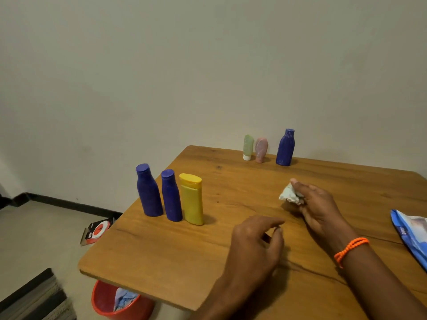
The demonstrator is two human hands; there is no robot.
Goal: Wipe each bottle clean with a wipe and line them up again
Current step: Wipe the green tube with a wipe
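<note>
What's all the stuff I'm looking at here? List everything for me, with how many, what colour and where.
Blue bottles: three, dark blue; two upright at the table's left edge, one at the far edge.
Yellow bottle: one, upright beside the two blue ones.
Green tube: one, pale green, far edge, standing on its white cap.
Pink tube: one, next to the green tube.
Wipes pack: one, blue, table's right edge.
Table: one, brown wood.
Bucket: one, red, on the floor under the table.
Wipe: one, white, crumpled in the right hand.
Left hand: empty, above the table.
Right hand: orange bracelet at the wrist.
</note>
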